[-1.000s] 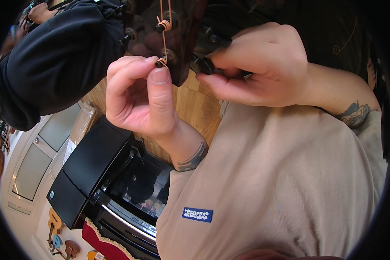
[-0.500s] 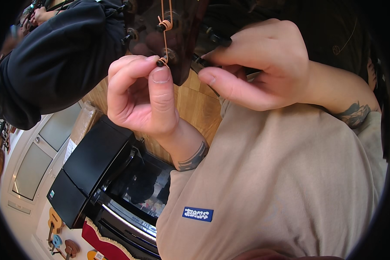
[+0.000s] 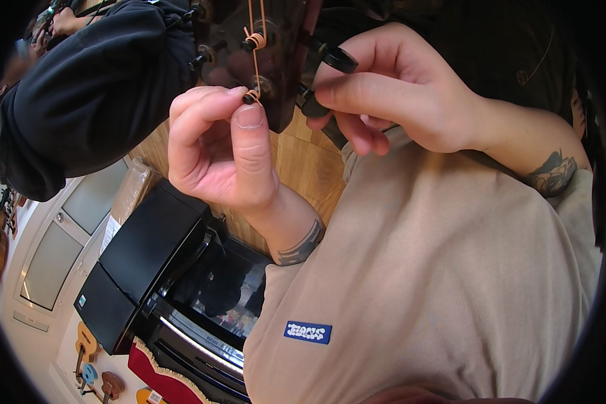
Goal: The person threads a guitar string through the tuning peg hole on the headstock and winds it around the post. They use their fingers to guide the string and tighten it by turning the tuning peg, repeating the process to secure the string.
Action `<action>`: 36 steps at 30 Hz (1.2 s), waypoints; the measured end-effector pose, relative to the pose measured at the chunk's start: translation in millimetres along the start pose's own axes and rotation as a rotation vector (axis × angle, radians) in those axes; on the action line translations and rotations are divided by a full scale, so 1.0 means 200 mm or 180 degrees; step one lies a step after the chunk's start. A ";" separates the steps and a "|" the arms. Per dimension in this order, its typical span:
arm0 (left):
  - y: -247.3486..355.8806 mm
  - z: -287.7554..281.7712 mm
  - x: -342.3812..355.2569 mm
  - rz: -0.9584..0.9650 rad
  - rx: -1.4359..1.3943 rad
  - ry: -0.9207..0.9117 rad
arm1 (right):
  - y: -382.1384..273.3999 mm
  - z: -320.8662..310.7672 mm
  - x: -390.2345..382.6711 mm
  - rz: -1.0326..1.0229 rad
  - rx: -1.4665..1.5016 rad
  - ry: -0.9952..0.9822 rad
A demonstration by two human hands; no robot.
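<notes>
A dark guitar headstock [image 3: 283,34] hangs at the top centre, with copper-coloured strings [image 3: 254,64] wound on its posts. My left hand [image 3: 222,148] pinches at the lowest string post [image 3: 249,97], thumb and forefinger closed on it. My right hand [image 3: 390,87] grips the lower tuning key [image 3: 311,102] on the headstock's right edge, thumb across it and fingers curled behind. An upper black tuning key [image 3: 338,57] sticks out just above that thumb. More tuning keys [image 3: 198,60] show on the left edge.
A black piano [image 3: 145,249] and red fringed cloth [image 3: 168,377] sit below. A wrapped cardboard package [image 3: 131,198] lies on the wooden floor [image 3: 299,161]. A person in dark clothing [image 3: 91,87] is at upper left. A white door [image 3: 60,249] and hung instruments [image 3: 87,347] are at left.
My right hand has rolled: its thumb has risen over the lower tuning key and the other fingertips have dropped below it. My left hand stays at the string post.
</notes>
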State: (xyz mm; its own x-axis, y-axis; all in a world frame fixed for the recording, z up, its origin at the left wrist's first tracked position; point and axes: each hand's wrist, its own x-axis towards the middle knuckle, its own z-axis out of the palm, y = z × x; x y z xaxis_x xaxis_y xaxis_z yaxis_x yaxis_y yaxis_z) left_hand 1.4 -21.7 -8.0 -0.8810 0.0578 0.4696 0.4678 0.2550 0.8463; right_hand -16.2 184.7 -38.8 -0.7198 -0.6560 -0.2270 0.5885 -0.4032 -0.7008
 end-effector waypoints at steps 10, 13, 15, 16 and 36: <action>0.01 0.01 0.00 -0.0010 -0.0029 0.0030 | -0.01 -0.02 0.03 0.0484 0.0419 -0.0428; 0.00 0.00 0.00 -0.0008 -0.0026 0.0032 | 0.00 -0.02 0.03 0.0561 0.0607 -0.0512; 0.00 0.00 0.00 0.0007 -0.0016 0.0032 | 0.00 -0.03 0.03 0.0624 0.0694 -0.0555; 0.00 0.00 0.00 -0.0003 -0.0014 0.0034 | 0.00 -0.03 0.03 0.0648 0.0716 -0.0581; 0.01 0.04 0.00 -0.0138 -0.0094 0.0369 | -0.01 0.01 0.01 0.0998 0.1249 -0.0671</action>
State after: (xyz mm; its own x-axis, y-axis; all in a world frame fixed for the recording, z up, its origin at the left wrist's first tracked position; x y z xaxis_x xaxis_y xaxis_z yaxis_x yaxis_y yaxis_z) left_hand 2.3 -14.1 -8.6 -0.8871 -0.0652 0.4569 0.4328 0.2261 0.8727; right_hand -19.0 183.3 -36.9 -0.4221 -0.8805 -0.2158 0.8853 -0.3492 -0.3071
